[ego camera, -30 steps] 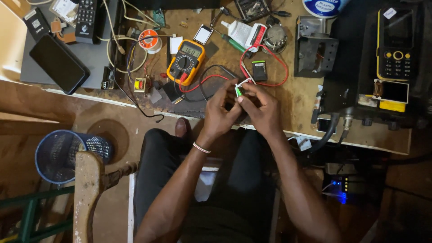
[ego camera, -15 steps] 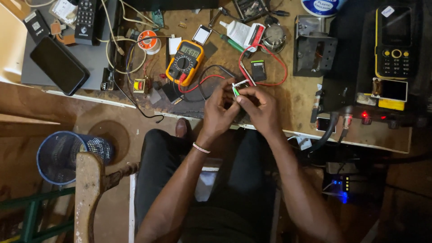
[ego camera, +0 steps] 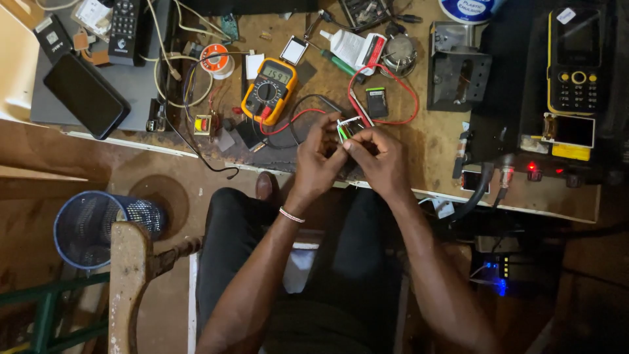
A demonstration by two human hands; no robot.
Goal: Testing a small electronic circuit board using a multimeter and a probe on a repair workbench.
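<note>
Both hands meet over the near edge of the tabletop. The left hand and right hand each close their fingertips on one small green-and-white part held between them. Behind it lie one yellow multimeter with one red lead, and two phones: a black smartphone and a yellow-edged keypad phone. One blue mesh bin stands on the floor.

Head view, steeply down, seemingly close.

Bare bench lies right of the hands; multimeter and red leads block the far side.
</note>
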